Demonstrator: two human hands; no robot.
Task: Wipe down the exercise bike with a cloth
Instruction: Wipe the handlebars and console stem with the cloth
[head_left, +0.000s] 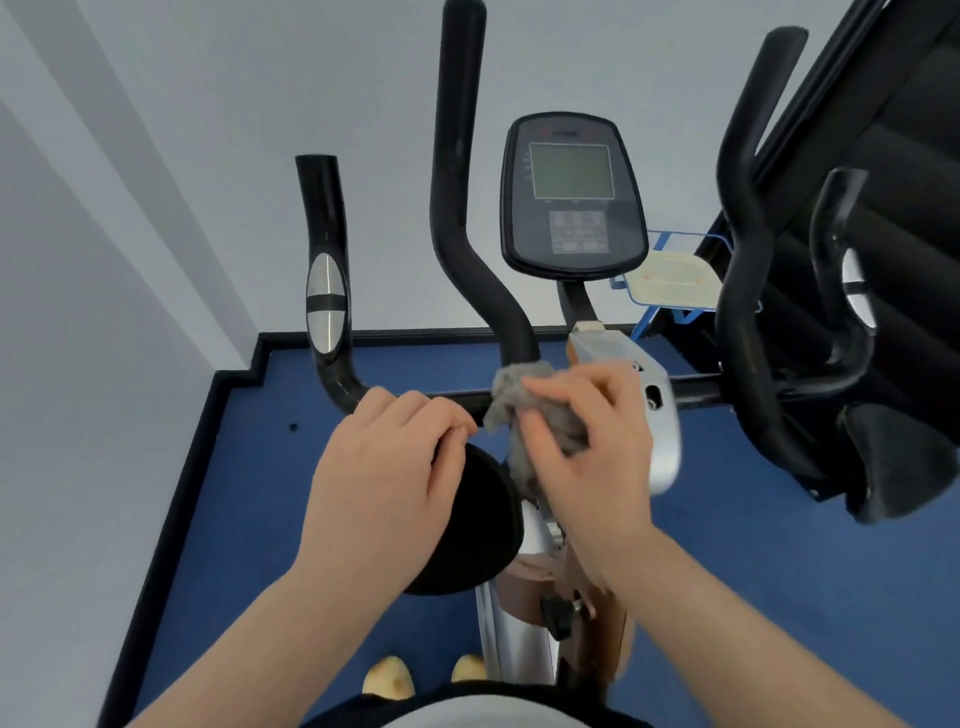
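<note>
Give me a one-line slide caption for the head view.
Right hand holds a grey cloth at the bike's handlebar; left hand rests beside it.

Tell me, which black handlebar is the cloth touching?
The tall middle handlebar: the grey cloth in the right hand sits at its base. The short left one with a silver pad stands apart.

head camera, looking down and forward
one wide-angle view from the person's head, tilted steeply down over both forearms, close above the exercise bike (571, 197) handlebars and console, facing a pale wall; the blue floor (249, 493) lies far below, and straight edges bow toward the frame's sides.
</note>
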